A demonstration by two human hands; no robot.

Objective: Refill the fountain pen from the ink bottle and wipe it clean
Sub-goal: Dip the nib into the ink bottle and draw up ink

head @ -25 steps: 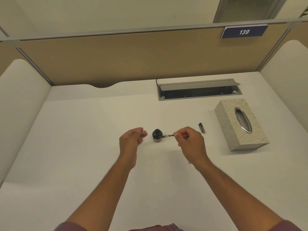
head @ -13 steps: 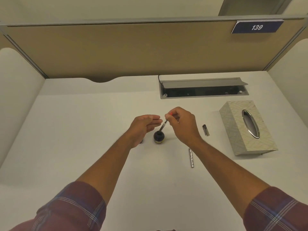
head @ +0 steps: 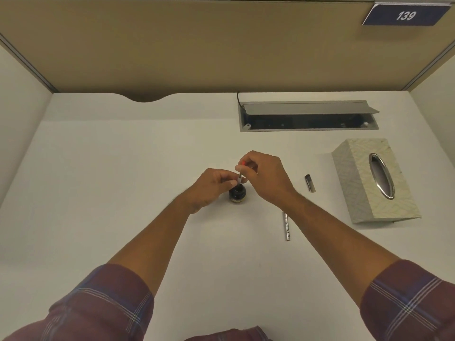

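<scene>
Two hands meet over the ink bottle (head: 237,193), which stands open on the desk (head: 123,180) in front of me. My right hand (head: 267,177) pinches the top of the pen's inner part (head: 239,177), the nib section with its filler, and holds it nearly upright with the tip down in the bottle's mouth. I judge that I hold it by the top so I can work the filler and draw ink up. My left hand (head: 213,185) has thumb and fingertips closed on the lower end of that part, just above the bottle, to keep the tip centred in the narrow opening. Whether the nib is under the ink I cannot tell.

Near my right forearm lies the silver barrel (head: 286,226), and farther right the cap (head: 310,183), both set aside so the filler is bare. Beyond them sits the tissue box (head: 374,178), handy for the wipe.

Half a second ago the pen part was slanted above the bottle and my left hand was only nearing it; a second ago it lay almost level beside the bottle.
</scene>
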